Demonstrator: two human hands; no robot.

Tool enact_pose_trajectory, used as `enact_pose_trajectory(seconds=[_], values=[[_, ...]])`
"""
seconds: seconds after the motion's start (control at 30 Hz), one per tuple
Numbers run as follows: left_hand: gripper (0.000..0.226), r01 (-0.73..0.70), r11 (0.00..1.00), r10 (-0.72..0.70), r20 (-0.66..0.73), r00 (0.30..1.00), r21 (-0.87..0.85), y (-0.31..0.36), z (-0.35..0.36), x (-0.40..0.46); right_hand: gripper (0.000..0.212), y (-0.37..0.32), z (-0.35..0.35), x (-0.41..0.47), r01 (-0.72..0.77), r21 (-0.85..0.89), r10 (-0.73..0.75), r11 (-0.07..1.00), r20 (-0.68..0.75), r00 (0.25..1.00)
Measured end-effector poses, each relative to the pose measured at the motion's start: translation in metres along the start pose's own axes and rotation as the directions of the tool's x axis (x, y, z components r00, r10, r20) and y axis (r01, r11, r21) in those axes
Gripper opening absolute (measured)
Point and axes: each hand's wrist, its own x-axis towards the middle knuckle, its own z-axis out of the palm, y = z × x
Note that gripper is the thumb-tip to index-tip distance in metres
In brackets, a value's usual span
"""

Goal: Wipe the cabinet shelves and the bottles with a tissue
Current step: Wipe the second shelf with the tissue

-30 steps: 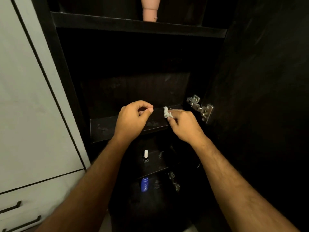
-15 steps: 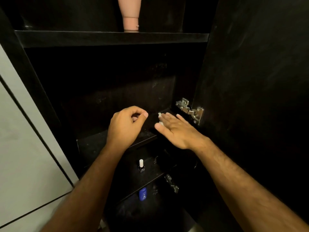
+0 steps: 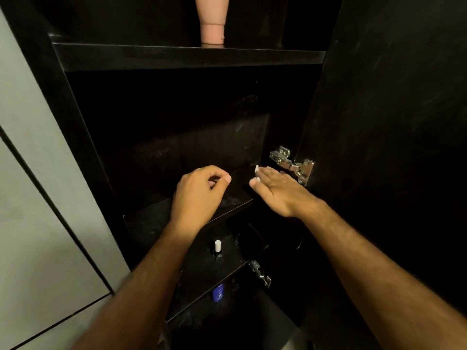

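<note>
This looks like a home, probably a bathroom or bedroom storage nook, though the dim light leaves that unsure. A dark cabinet (image 3: 177, 58) holds toiletries: a pink bottle (image 3: 212, 24) above the hands, a small white-capped bottle (image 3: 217, 249) and blue bottle (image 3: 218, 293) below them.

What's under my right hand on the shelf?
A white tissue peeks out past the right hand's flat fingers on the dark shelf. The rest is covered.
</note>
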Motion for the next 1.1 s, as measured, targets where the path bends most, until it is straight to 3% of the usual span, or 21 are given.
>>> enact_pose_trajectory(seconds=[0.1, 0.27, 0.5, 0.63, 0.83, 1.1], values=[[0.006, -0.011, 1.0, 0.011, 0.013, 1.0, -0.009, -0.001, 0.001, -0.002, 0.069, -0.02, -0.001, 0.022, -0.061, -0.022, 0.061, 0.998, 0.014, 0.998], [0.008, -0.034, 0.999, 0.035, 0.02, 0.999, -0.029, -0.003, 0.003, -0.002, 0.061, -0.024, 0.008, 0.006, 0.067, 0.003, -0.067, 0.998, 0.014, 0.998], [0.008, -0.029, 0.999, 0.03, 0.032, 0.999, -0.038, -0.007, 0.003, -0.003, 0.07, -0.02, -0.002, 0.025, -0.159, -0.127, 0.16, 0.979, 0.0, 0.987], [0.008, -0.047, 0.998, 0.049, 0.048, 0.998, -0.034, -0.007, 0.003, -0.003, 0.068, -0.021, -0.005, 0.023, -0.158, -0.037, 0.158, 0.987, 0.01, 0.987], [0.009, -0.079, 0.997, 0.077, 0.074, 0.994, 0.018, -0.007, 0.005, -0.004, 0.053, -0.026, -0.001, 0.003, -0.027, 0.16, 0.049, 0.987, -0.134, 0.99], [0.009, -0.081, 0.996, 0.078, 0.075, 0.994, 0.029, -0.009, 0.005, -0.006, 0.048, -0.018, -0.007, 0.03, -0.061, 0.302, 0.088, 0.951, -0.077, 0.993]])
